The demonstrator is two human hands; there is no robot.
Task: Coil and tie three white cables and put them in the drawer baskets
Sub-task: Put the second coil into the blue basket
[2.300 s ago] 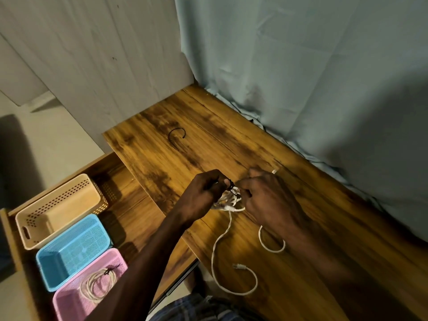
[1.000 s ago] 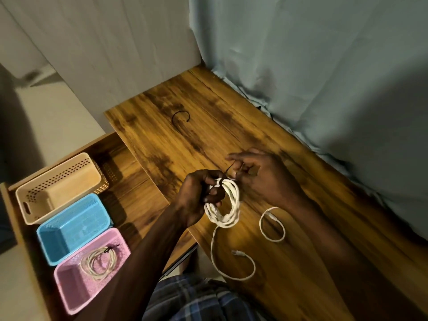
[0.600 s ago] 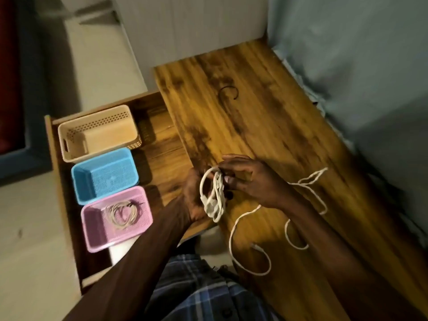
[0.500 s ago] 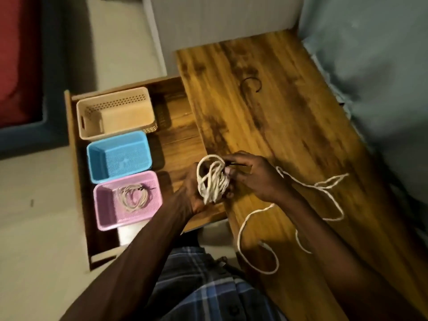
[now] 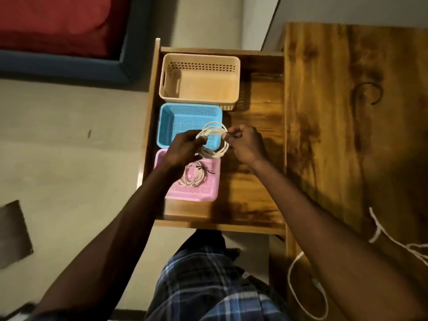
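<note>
A coiled white cable (image 5: 214,141) hangs between both hands above the near edge of the blue basket (image 5: 185,117). My left hand (image 5: 183,150) grips the coil's left side. My right hand (image 5: 245,145) pinches its right side, where a dark tie end shows. In the pink basket (image 5: 208,188) lies another coiled white cable (image 5: 193,176) bound with a dark tie. A third white cable (image 5: 301,288) lies loose on the wooden table (image 5: 335,147) at the lower right. The beige basket (image 5: 201,79) at the drawer's far end holds nothing.
The three baskets stand in a row along the left side of the open wooden drawer (image 5: 254,181). A dark tie (image 5: 368,92) lies curled on the table's far part. Grey floor lies left of the drawer, with a red mat (image 5: 58,22) at the top left.
Both hands carried the coiled cable from over the table leftward to above the drawer baskets. The view swung left and down with them.
</note>
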